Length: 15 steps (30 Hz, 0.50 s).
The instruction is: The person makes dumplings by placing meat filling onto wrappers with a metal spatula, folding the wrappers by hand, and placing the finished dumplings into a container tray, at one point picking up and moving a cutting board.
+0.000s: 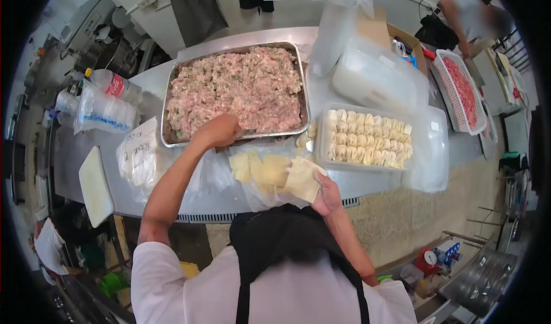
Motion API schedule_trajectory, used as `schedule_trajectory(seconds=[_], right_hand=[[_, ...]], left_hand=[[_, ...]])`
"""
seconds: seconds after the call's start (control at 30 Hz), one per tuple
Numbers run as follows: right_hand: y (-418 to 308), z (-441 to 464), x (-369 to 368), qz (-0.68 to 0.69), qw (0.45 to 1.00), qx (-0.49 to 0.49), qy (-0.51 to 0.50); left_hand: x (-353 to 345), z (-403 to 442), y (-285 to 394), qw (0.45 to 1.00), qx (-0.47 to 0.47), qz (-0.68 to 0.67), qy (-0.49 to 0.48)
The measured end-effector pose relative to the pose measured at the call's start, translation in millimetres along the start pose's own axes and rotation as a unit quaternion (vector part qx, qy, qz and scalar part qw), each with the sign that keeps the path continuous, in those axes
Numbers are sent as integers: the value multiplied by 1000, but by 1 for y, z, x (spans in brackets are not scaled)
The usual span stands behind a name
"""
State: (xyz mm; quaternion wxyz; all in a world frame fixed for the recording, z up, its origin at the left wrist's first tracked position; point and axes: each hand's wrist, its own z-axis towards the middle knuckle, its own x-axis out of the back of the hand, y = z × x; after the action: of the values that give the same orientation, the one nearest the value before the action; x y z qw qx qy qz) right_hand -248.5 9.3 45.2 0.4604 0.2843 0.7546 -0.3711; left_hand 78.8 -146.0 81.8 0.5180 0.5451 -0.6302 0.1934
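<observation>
My left hand [220,131] is closed at the near rim of a metal tray [165,117] heaped with minced meat flecked with green [235,88]. A thin thing seems to stick out from its fingers over the meat, too small to name. In my right hand [327,196] lies a square, pale yellow dumpling wrapper [304,179], its face up. More yellow wrappers [261,170] rest on clear plastic film just left of it. Rows of folded dumplings [367,137] fill a clear plastic container [324,152] to the right of the tray.
Plastic lids [379,77] and another clear container [433,152] flank the dumplings. A white basket of red meat [462,91] stands farther right. Plastic bags [143,154], a bottle [117,86] and a white cutting board [94,186] are at left. Another person [468,20] is at the far right.
</observation>
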Motion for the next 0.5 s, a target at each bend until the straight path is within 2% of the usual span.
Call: schedule_trajectory(seconds=[0.03, 0.07, 0.13, 0.17, 0.27, 0.33, 0.37, 0.43, 0.5], right_hand=[[-1, 4, 3, -10, 1000, 12, 0], [-4, 11, 4, -15, 1000, 23, -4], [3, 22, 2, -4, 997, 20, 78], [3, 26, -2, -4, 996, 28, 79], [-2, 40, -24, -6, 994, 53, 97], [-5, 49, -44, 29, 993, 37, 107], [-5, 55, -48, 29, 993, 40, 106], [-8, 68, -53, 107, 994, 26, 3], [-12, 85, -55, 105, 994, 32, 8]], left_hand=[[6, -2, -5, 994, -90, -59, 31], [15, -2, -9, 993, -100, -53, 37], [42, -34, 12, 970, -8, -241, -30], [44, -42, 16, 970, -15, -239, -31], [40, -63, 29, 948, 1, -316, 27], [32, -79, 41, 913, 19, -402, 74], [23, -83, 44, 913, 17, -400, 73], [1, -84, 51, 911, -115, -347, 190], [-27, -79, 72, 922, -104, -293, 229]])
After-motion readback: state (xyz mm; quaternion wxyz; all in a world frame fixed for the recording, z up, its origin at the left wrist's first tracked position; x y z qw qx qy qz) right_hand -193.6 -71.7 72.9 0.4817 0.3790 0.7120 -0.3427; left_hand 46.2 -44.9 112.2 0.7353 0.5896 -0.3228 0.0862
